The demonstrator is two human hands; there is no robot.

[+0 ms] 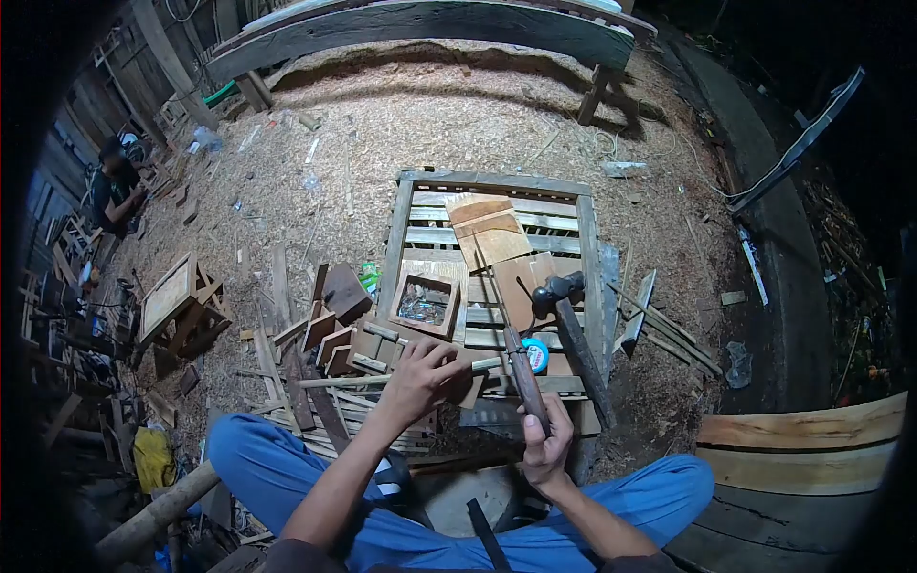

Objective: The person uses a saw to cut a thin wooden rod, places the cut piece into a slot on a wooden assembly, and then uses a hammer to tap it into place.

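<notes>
My right hand (547, 441) is wrapped round the lower end of a dark wooden handle (525, 384), from which a thin metal shaft points up and away. My left hand (421, 380) is closed over a thin pale wooden stick (349, 381) lying crosswise, near a small brown wood piece. Just beyond the hands, a slatted wooden pallet (393, 239) bears a small wooden box (425, 304) of nails or small metal bits. A hammer (579, 353) leans to the right of the handle. Between them sits a blue tape measure (535, 355).
Cut wood pieces and sticks (334, 420) lie left of the pallet. A small wooden stand (177, 298) is farther left. Another person (117, 191) sits at the far left. A long bench (420, 36) spans the back; planks (802, 468) lie at the right.
</notes>
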